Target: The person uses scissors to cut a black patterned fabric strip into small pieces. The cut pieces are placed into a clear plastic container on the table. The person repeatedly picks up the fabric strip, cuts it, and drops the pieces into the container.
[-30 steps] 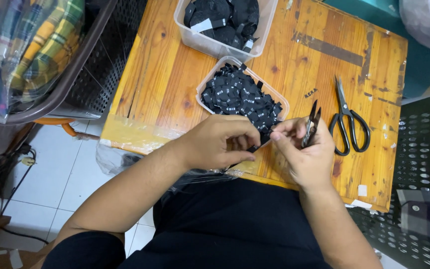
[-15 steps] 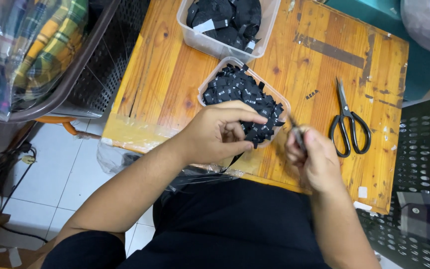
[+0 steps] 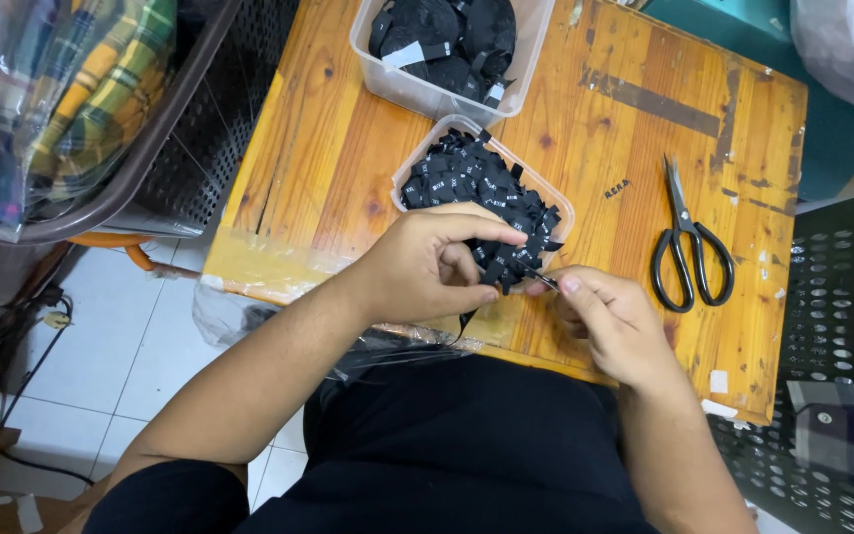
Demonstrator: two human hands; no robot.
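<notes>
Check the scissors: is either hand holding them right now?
No, the scissors lie alone on the wooden table, right of both hands.

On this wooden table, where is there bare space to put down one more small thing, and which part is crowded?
Bare wood lies left of the near tub of black labels, toward the table edge, and between that tub and the scissors. More lies above the scissors. The near middle is crowded: the left hand and right hand meet at the tub. The far tub fills the top edge.

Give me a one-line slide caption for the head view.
Left hand picks small black labels from a clear tray; right hand pinches a thin tool beside black scissors.
</notes>
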